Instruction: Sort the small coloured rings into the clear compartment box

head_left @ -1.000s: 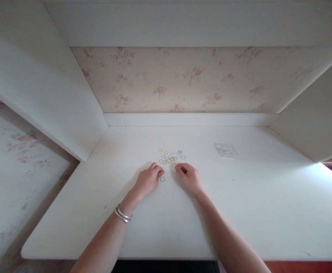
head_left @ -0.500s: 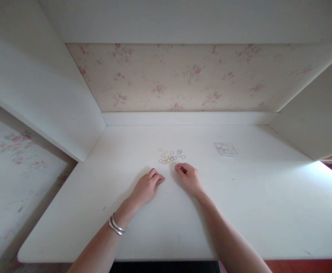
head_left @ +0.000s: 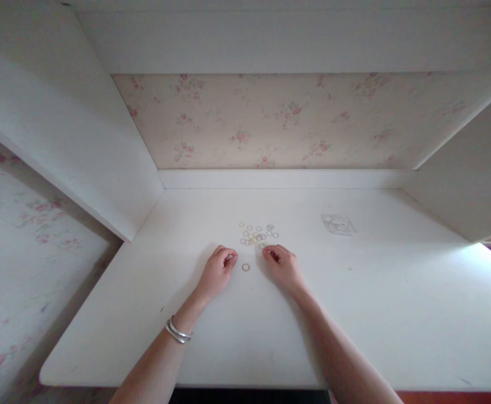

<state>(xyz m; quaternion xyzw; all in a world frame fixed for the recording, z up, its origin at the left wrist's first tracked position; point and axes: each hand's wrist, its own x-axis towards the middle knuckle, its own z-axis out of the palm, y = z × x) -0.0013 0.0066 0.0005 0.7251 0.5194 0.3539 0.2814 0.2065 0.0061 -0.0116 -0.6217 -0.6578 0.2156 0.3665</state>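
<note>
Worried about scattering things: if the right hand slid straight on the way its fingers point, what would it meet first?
Probably the pile of small rings just beyond the right hand.

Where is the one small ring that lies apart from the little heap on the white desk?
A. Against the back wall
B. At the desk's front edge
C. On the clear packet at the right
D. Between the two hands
D: the single ring lies on the desk between the left hand and the right hand, nearer than the heap of rings.

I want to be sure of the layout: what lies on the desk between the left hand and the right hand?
In the head view, one small ring lies alone on the white desk between the left hand and the right hand, touching neither.
</note>
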